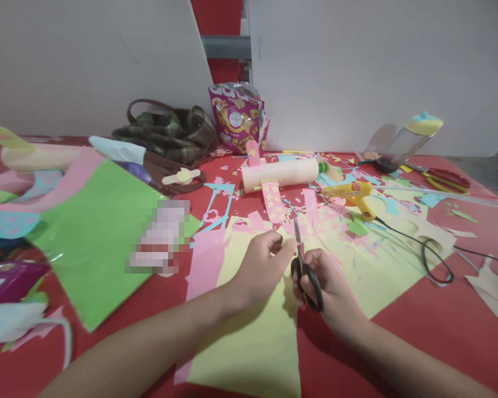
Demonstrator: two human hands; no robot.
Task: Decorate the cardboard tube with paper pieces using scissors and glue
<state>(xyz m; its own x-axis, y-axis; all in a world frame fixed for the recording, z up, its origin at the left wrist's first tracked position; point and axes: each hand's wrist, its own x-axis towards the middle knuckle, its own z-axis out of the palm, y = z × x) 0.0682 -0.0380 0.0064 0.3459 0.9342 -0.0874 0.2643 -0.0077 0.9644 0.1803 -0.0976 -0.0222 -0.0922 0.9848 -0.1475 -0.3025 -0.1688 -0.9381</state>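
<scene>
In the middle of the head view my right hand point(330, 290) grips black-handled scissors point(310, 279), fingers in the loops. The blades point away from me and look nearly closed. My left hand point(261, 265) is beside the blades, thumb and fingers pinched together; whatever they hold is too small to make out. Under both hands lies a yellow paper sheet point(244, 354) over a pink sheet point(205, 257). Just beyond them is a cream cardboard tube point(282, 174) on its side, with a pink star-patterned strip point(274, 202) at its front.
A yellow glue gun point(352, 196) with a black cord lies right of the tube among paper scraps. Green sheets point(95, 237) cover the left side. Farther back are a purple snack bag point(238, 119), a plaid bag point(170, 132), a tilted clear bottle point(410, 143) and pliers point(446, 179).
</scene>
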